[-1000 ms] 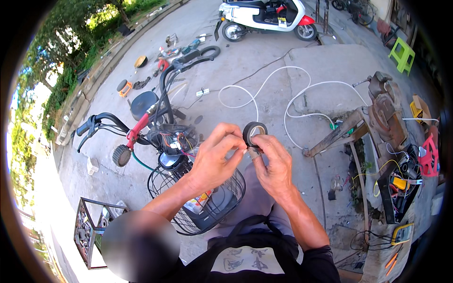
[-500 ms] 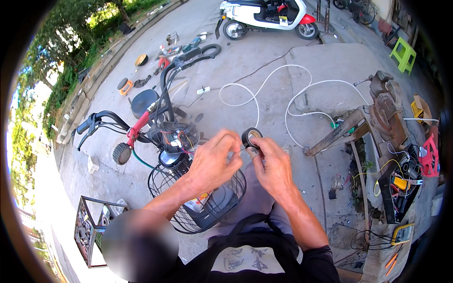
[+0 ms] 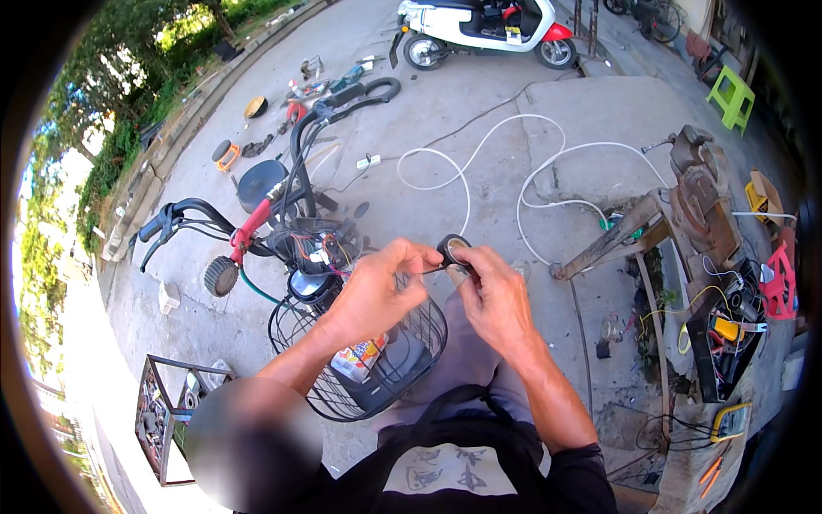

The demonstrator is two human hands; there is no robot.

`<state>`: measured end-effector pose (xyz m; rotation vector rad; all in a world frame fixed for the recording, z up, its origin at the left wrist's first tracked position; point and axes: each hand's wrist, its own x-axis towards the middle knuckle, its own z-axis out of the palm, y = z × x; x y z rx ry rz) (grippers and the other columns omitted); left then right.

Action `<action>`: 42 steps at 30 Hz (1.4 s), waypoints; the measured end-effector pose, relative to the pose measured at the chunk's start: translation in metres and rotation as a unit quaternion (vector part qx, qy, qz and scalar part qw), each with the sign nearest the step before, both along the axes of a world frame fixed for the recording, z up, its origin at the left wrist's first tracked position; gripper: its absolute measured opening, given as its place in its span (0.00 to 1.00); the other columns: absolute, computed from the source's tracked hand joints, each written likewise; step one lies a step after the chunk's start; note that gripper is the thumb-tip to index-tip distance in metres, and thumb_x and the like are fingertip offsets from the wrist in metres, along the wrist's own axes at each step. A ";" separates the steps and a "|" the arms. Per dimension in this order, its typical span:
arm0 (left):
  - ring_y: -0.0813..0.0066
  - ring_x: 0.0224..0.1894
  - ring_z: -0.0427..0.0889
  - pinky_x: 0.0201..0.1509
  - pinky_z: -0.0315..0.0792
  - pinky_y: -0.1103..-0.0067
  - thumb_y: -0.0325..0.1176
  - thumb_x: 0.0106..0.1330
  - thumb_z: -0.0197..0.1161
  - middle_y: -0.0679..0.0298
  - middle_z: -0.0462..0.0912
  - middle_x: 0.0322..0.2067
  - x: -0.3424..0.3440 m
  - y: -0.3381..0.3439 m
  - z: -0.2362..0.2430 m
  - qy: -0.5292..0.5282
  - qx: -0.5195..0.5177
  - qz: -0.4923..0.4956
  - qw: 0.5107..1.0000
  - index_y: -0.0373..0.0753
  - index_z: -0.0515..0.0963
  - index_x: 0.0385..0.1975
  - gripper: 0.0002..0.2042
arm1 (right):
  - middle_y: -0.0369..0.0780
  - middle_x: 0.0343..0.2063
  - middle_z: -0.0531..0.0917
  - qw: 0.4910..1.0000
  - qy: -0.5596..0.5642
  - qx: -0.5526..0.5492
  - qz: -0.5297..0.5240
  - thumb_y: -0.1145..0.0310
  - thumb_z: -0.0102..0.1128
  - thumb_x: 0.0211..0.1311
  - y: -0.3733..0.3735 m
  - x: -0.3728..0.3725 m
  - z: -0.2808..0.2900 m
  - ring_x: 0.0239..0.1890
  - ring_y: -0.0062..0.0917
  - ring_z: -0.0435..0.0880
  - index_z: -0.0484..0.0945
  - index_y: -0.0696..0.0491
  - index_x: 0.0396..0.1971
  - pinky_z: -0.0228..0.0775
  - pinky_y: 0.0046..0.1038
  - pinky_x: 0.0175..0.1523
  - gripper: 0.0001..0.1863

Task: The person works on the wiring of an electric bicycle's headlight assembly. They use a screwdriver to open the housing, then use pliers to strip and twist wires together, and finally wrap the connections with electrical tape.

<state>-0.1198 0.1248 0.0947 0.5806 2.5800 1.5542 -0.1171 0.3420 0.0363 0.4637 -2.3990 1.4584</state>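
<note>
A roll of black electrical tape is held upright between the thumb and fingers of my right hand. My left hand is closed in a pinch beside it, and a short dark strip, apparently the tape's loose end, spans the gap from its fingertips to the roll. Both hands are over the wire basket of a stripped bike front. Just beyond my left hand, loose coloured wires stick out below the handlebar. A colourful packet lies in the basket.
A bench vise on a metal stand is at right, near a black tool box. A white hose loops over the concrete. A metal-framed box of parts sits lower left; a white scooter is parked far ahead.
My left hand has shifted slightly left and down from the roll, and the dark strip between them shows more. More of the packet in the basket is visible.
</note>
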 end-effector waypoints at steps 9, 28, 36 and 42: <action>0.68 0.58 0.89 0.63 0.83 0.67 0.19 0.65 0.77 0.51 0.89 0.54 -0.003 0.013 0.001 0.061 -0.065 0.026 0.996 0.37 0.68 0.43 0.20 | 0.48 0.46 0.89 1.000 -0.013 -0.011 -0.011 0.76 0.68 0.67 0.000 0.003 0.008 0.42 0.50 0.91 0.85 0.56 0.54 0.82 0.47 0.46 0.16; 0.60 0.34 0.83 0.37 0.77 0.67 0.24 0.64 0.78 0.61 0.79 0.34 0.005 0.025 0.004 0.386 -0.214 0.016 0.897 0.36 0.87 0.48 0.13 | 0.46 0.45 0.88 0.996 0.090 0.017 -0.002 0.81 0.70 0.61 0.008 0.009 0.018 0.45 0.48 0.90 0.85 0.56 0.52 0.84 0.44 0.48 0.18; 0.58 0.32 0.80 0.36 0.74 0.64 0.20 0.62 0.76 0.60 0.76 0.32 0.016 0.044 0.015 0.437 -0.243 -0.022 0.866 0.36 0.86 0.44 0.12 | 0.46 0.43 0.87 0.998 0.048 -0.047 0.020 0.77 0.71 0.64 0.027 0.020 0.025 0.40 0.42 0.92 0.83 0.57 0.51 0.84 0.40 0.45 0.16; 0.52 0.35 0.81 0.38 0.75 0.65 0.20 0.66 0.71 0.55 0.77 0.36 0.034 0.045 0.012 0.352 -0.226 -0.026 0.908 0.38 0.82 0.41 0.08 | 0.41 0.32 0.82 0.982 -0.052 -0.167 0.078 0.69 0.71 0.69 0.033 0.037 0.017 0.30 0.27 0.84 0.80 0.58 0.46 0.77 0.32 0.39 0.12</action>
